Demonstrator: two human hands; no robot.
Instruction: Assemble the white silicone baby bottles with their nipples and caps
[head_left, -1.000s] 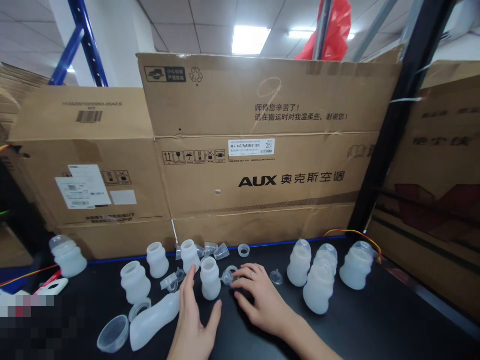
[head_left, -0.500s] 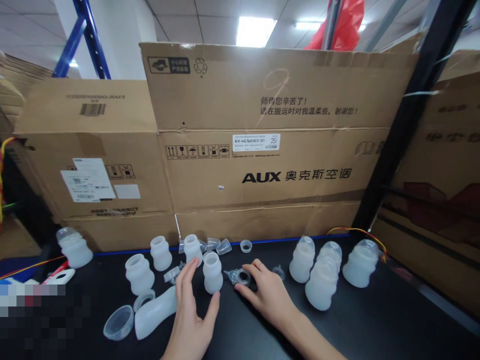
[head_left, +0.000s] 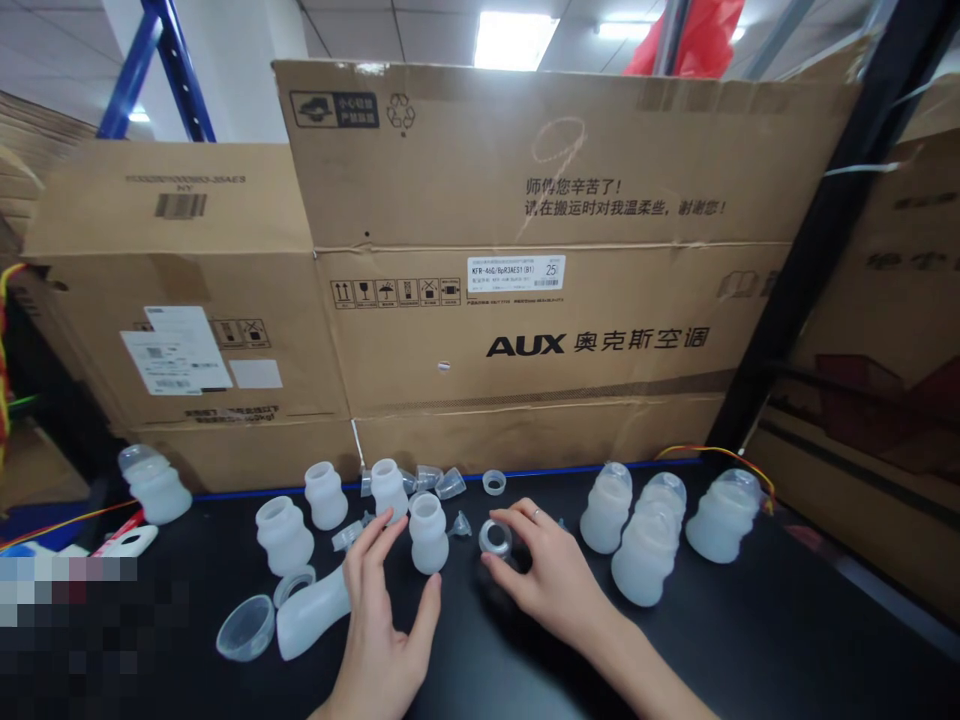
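My right hand (head_left: 551,570) pinches a clear screw ring (head_left: 496,540) between thumb and fingers, its round opening facing me. Left of that ring, a small clear nipple (head_left: 460,524) lies on the black table. My left hand (head_left: 386,610) is open, thumb and fingers apart, close to an upright uncapped white baby bottle (head_left: 429,540); I see no firm grip on it. Behind the fingertips stands another uncapped bottle (head_left: 388,490). Partly hidden by my left hand is a curved white bottle-like piece (head_left: 315,612) lying on its side.
Two more open bottles (head_left: 285,537) (head_left: 325,496) stand on the left, near a clear dome cap (head_left: 246,628) and a loose ring (head_left: 294,586). Several capped bottles (head_left: 647,560) stand at right. Small clear cups (head_left: 451,484) and a ring (head_left: 494,483) lie before the cardboard box (head_left: 405,390).
My right hand has taken the screw ring in its fingers and moved it slightly right, away from the nipple. The ring now faces me more. My left hand stays open by the bottle.
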